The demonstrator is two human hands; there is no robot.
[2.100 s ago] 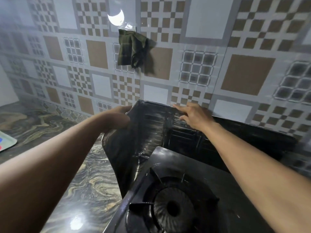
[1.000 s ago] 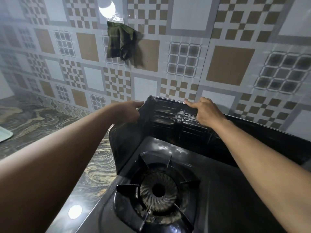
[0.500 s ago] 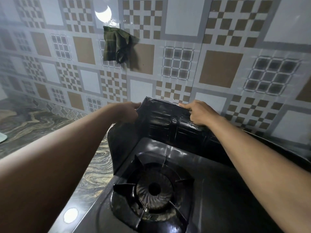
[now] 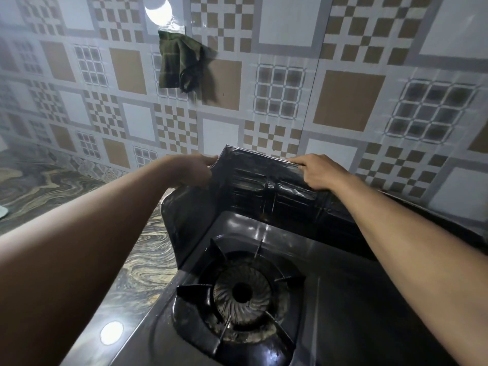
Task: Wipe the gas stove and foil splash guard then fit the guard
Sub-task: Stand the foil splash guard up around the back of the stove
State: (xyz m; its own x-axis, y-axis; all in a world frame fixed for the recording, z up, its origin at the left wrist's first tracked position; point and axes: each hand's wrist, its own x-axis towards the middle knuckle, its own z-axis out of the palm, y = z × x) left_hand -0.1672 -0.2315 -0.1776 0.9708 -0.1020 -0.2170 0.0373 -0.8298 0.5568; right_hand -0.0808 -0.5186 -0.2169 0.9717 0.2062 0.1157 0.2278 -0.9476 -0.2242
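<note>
The dark, shiny foil splash guard stands upright behind and along the left side of the black gas stove. Its left panel bends forward beside the burner. My left hand grips the guard's upper left corner. My right hand pinches the top edge of its back panel, further right. A dark green cloth hangs on the tiled wall above, apart from both hands.
The patterned tile wall rises right behind the guard. A marbled countertop runs to the left of the stove. A pale object peeks in at the far left edge.
The guard has shifted back toward the wall and now stands closer around the stove. Both hands kept their grip on its top edge; the right hand slid slightly right.
</note>
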